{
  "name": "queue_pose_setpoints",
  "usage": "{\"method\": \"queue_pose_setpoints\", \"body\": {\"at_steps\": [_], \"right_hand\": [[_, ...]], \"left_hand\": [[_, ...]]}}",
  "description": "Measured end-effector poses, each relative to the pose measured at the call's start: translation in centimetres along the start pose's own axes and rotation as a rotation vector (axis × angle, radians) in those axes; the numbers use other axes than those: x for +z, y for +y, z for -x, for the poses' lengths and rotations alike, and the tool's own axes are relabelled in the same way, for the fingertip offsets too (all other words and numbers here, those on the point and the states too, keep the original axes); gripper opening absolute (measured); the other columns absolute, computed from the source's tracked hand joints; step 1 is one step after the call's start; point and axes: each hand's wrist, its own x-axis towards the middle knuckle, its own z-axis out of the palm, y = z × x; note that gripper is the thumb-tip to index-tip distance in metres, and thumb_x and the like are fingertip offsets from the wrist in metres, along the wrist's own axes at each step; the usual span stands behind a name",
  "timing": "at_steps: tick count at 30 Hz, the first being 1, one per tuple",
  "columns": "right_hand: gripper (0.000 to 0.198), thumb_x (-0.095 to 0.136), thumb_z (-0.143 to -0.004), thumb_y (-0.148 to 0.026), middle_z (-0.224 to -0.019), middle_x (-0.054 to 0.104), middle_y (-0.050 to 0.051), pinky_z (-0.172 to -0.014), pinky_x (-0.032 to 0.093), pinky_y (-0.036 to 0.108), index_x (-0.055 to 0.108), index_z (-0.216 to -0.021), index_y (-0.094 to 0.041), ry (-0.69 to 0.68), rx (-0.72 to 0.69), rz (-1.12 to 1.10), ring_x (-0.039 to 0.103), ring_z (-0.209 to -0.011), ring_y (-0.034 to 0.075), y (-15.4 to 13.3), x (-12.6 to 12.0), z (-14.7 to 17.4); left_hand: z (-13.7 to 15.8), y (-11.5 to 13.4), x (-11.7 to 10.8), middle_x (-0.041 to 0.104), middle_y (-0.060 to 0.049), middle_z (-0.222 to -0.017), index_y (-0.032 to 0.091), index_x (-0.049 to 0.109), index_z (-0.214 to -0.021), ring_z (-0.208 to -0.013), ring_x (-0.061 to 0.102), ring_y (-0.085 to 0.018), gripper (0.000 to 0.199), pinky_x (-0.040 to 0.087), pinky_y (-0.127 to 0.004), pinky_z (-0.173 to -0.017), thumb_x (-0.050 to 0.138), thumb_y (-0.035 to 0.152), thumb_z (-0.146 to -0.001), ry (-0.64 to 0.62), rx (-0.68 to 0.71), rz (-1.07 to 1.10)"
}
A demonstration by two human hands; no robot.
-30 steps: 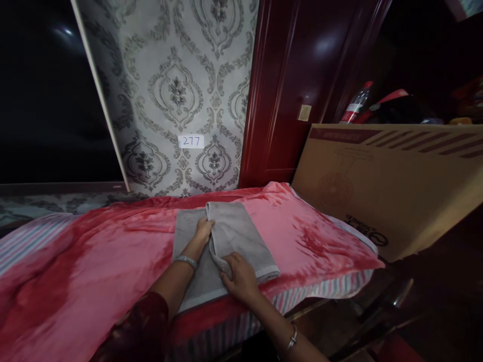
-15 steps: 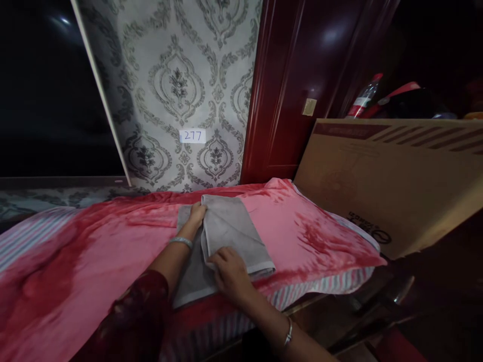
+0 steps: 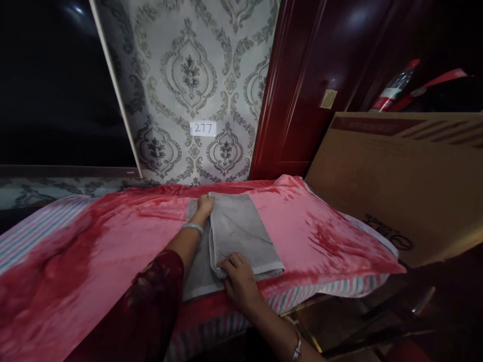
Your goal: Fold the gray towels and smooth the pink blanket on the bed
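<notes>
Silver-grey damask wallpaper (image 3: 190,70) covers the wall ahead of you, between a large black screen (image 3: 56,90) on the left and a glossy dark red panel (image 3: 292,100) on the right. Stuck to the wallpaper is a small white paper label (image 3: 203,128) reading 277. Below it, a plush pink-and-red blanket (image 3: 128,236) lies over striped pink, white and blue bedding (image 3: 47,231), and a big brown cardboard box (image 3: 377,186) stands at the right.

Your work, a soft grey towel (image 3: 243,226) with a paler band along its near edge, lies on the blanket, right in front of you. Your left hand (image 3: 206,204) has its fingers closed on the far corner of the folded edge; your right hand (image 3: 239,276) has its fingers curled over the near corner of that edge, seemingly pinching it, though the thumb is hard to make out.

As for progress, the right part already looks layered, lying fairly flat with slight creases, while the strip on the left lies flat and uncovered. You seem partway through: the folding looks unfinished, and both corners are in your grasp, not yet released.
</notes>
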Motion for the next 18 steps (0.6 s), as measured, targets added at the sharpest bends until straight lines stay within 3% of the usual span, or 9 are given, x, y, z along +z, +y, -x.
{"method": "queue_pose_setpoints", "body": {"at_steps": [3,5,9,13,18], "right_hand": [[0.051,0.051,-0.067,0.005,-0.097,0.06,0.005,-0.08,0.04,0.036,0.065,-0.107,-0.023,0.056,-0.054,-0.035,0.052,-0.094,0.023,0.0,-0.3,0.0],[0.051,0.05,-0.067,0.005,-0.096,0.06,0.005,-0.078,0.04,0.035,0.065,-0.106,-0.023,0.017,-0.073,-0.035,0.052,-0.093,0.022,0.0,-0.3,-0.1],[0.051,0.051,-0.063,0.005,-0.096,0.06,0.005,-0.076,0.039,0.033,0.066,-0.104,-0.023,-0.062,-0.048,-0.029,0.052,-0.093,0.022,-0.1,0.4,0.1],[0.062,0.053,-0.066,0.005,-0.097,0.059,0.004,-0.078,0.038,0.033,0.065,-0.119,-0.026,-0.047,-0.056,-0.026,0.05,-0.093,0.021,-0.3,0.6,0.4],[0.044,0.057,-0.079,0.001,-0.104,0.06,0.005,-0.078,0.036,0.034,0.068,-0.112,-0.027,-0.046,-0.149,0.057,0.049,-0.096,0.022,-0.8,0.0,0.1]], "left_hand": [[-0.5,0.0,-0.6,0.068,-0.011,-0.07,0.022,0.054,-0.054,-0.1,0.066,-0.033,0.019,0.048,-0.029,-0.071,0.07,0.02,-0.065,0.032,0.019,-0.061],[-0.6,-0.3,-1.1,0.068,-0.011,-0.07,0.022,0.056,-0.056,-0.099,0.066,-0.032,0.016,0.048,-0.029,-0.071,0.069,0.017,-0.063,0.037,0.017,-0.085],[-0.5,-1.0,-1.7,0.062,-0.008,-0.06,0.022,0.057,-0.055,-0.087,0.067,-0.032,0.015,0.046,-0.029,-0.066,0.068,0.012,-0.06,0.017,-0.007,-0.126],[-0.5,-1.5,-2.0,0.053,-0.005,-0.05,0.021,0.056,-0.052,-0.076,0.064,-0.029,0.018,0.043,-0.03,-0.061,0.069,0.017,-0.063,-0.01,-0.011,-0.127],[-0.5,-2.3,-2.0,0.055,-0.003,-0.052,0.021,0.059,-0.056,-0.073,0.064,-0.026,0.015,0.042,-0.028,-0.061,0.071,0.022,-0.065,-0.034,-0.002,-0.056]]}}
